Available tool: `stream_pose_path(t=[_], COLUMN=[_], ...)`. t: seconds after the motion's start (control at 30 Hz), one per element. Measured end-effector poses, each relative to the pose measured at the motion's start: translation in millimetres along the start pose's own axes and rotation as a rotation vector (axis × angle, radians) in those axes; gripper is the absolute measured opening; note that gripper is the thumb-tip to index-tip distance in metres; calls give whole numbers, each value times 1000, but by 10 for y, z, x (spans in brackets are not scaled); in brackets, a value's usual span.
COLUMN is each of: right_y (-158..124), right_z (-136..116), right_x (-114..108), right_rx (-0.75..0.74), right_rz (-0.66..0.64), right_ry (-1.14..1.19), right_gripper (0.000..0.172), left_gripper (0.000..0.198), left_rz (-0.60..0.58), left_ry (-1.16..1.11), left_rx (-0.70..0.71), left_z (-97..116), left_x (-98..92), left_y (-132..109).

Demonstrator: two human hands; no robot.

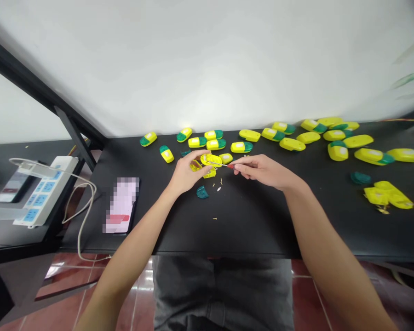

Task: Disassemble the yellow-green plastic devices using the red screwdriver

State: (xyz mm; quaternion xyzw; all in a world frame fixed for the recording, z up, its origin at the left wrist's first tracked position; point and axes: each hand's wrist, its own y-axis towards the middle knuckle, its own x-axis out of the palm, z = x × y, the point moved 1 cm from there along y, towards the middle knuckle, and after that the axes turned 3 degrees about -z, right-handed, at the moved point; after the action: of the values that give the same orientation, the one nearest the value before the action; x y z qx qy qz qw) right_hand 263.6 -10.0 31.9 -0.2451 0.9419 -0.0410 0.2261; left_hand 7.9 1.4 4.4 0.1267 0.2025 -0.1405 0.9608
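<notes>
My left hand (189, 171) grips a yellow plastic shell (211, 160) between thumb and fingers, its hollow inside facing me. My right hand (258, 169) is closed round the red handle of a screwdriver (231, 166), whose thin metal shaft reaches into the shell. Under and beside the shell lie more yellow casing parts (226, 158), partly hidden by my left hand. A dark green translucent cover (202, 192) rests on the table just below. Several small screws (215, 219) and a little whitish piece (219, 189) are scattered near it.
Several yellow-and-green devices (241, 147) line the back of the black table (234, 230) by the wall. At the right lie yellow shells (393, 195) and a green cover (360, 178). To the left are a phone (122, 204), a white cable (86, 220) and a power strip (48, 191).
</notes>
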Motion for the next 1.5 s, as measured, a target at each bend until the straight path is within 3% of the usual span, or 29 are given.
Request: stream_pose_path(t=[0.27, 0.73, 1.27, 1.37, 1.5], right_y=[7, 73, 78, 64, 30], right_z=[7, 32, 3, -5, 37], right_x=[23, 160, 175, 157, 53], right_rx=[-4, -8, -28, -31, -25], right_rz=[0, 6, 17, 19, 24], right_ry=[60, 312, 392, 399, 369], right_gripper=[63, 54, 54, 51, 49], left_gripper=[44, 52, 50, 50, 53], left_rz=[3, 87, 158, 173, 106], left_ry=[-53, -476, -569, -523, -413], left_rx=[-10, -77, -120, -107, -50], left_z=[-15, 39, 55, 39, 16], left_x=[5, 35, 63, 39, 8], left_y=[5, 18, 9, 11, 17])
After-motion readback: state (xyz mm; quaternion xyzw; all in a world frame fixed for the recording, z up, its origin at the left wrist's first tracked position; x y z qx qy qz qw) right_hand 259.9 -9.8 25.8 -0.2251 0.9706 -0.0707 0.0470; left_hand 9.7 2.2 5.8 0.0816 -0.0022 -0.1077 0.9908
